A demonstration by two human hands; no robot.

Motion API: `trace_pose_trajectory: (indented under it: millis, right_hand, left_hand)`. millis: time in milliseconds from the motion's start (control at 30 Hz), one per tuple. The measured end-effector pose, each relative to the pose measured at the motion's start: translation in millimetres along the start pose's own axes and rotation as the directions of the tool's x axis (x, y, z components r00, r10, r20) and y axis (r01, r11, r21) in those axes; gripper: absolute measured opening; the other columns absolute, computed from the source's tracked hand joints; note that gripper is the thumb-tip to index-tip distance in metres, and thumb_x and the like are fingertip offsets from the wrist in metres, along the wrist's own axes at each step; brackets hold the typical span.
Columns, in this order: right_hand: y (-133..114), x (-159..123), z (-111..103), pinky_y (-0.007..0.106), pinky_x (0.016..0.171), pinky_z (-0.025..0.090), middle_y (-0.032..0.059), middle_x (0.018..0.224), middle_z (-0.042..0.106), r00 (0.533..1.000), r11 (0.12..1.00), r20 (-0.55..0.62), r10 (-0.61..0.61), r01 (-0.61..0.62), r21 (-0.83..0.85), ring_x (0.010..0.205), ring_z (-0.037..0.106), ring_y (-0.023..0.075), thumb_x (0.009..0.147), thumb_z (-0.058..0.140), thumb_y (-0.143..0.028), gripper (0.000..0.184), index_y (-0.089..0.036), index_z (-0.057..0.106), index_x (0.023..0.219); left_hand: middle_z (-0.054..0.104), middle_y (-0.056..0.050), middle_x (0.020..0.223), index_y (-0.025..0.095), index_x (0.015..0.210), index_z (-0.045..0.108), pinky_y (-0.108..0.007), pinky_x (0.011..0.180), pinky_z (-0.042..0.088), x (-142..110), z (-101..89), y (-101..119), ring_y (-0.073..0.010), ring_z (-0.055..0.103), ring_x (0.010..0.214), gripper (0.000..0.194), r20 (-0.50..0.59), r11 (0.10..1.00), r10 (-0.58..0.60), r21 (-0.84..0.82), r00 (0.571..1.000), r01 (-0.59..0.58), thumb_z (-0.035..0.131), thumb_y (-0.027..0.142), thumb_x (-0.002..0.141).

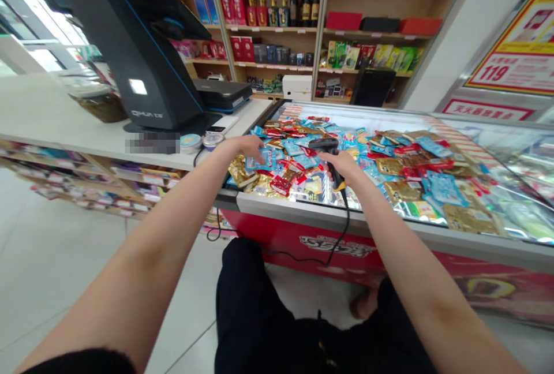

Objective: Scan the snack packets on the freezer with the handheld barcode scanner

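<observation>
Left hand point(244, 152) lies open on one blue packet point(259, 163); right hand point(340, 166) clamps one black barcode scanner point(324, 144).

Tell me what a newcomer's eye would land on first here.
A display chest heaped with shiny foil packets fills the centre. Above it, the right hand grips a barcode scanner, and the left hand touches a blue packet. Bottles line shelves behind.
</observation>
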State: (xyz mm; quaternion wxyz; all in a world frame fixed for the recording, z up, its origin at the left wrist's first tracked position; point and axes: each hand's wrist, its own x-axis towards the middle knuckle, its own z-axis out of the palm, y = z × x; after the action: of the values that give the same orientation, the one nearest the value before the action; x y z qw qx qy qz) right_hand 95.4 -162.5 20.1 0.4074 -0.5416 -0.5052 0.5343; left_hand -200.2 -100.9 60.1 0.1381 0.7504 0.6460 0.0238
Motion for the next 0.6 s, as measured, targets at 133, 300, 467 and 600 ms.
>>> trace_pose_trajectory:
  millis: [133,300,467,600]
  right_hand:
    - [-3,-3,-1,0.023,0.033,0.038,-0.003,0.044,0.051,1.0,1.0,-0.01,-0.002,0.002,0.002,0.034,0.044,0.0105,0.092,0.064,-0.02,0.03,-0.018,0.052,0.065]
    - [-5,-5,-4,0.022,0.032,0.037,-0.0028,0.045,0.052,1.0,0.999,-0.01,-0.015,0.015,0.029,0.034,0.045,0.0104,0.093,0.062,-0.019,0.027,-0.018,0.052,0.068]
    - [-6,-7,-10,0.021,0.033,0.037,-0.0034,0.045,0.051,1.0,0.999,-0.019,-0.02,0.02,0.04,0.033,0.045,0.01,0.09,0.066,-0.021,0.026,-0.02,0.051,0.069]
    - [-5,-9,-19,0.021,0.033,0.039,-0.0031,0.047,0.053,0.998,0.999,-0.045,-0.041,0.042,0.029,0.034,0.045,0.0096,0.088,0.069,-0.02,0.025,-0.019,0.051,0.07]
  left_hand:
    - [0.074,0.0,0.074,0.022,0.075,0.076,-0.025,0.081,0.051,1,-4.7,7,-0.024,0.07,0.088,0.033,-0.072,0.965,-0.101,-0.249,0.992,0.08,0.087,0.039,0.05]
    - [0.07,-0.001,0.066,0.019,0.069,0.071,-0.028,0.071,0.053,9,9.6,34,-0.0199,0.068,0.071,0.033,-0.132,0.707,-0.198,-0.706,0.971,0.048,0.09,0.04,0.053]
    - [0.065,0.0,0.058,0.016,0.065,0.066,-0.025,0.062,0.052,26,28.5,72,-0.0148,0.063,0.062,0.034,-0.188,0.51,-0.267,-0.86,0.945,-0.027,0.093,0.033,0.053]
    - [0.065,0.001,0.062,0.015,0.068,0.067,-0.022,0.059,0.049,34,36.9,95,-0.0132,0.062,0.064,0.029,-0.192,0.502,-0.263,-0.864,0.946,-0.035,0.09,0.03,0.058]
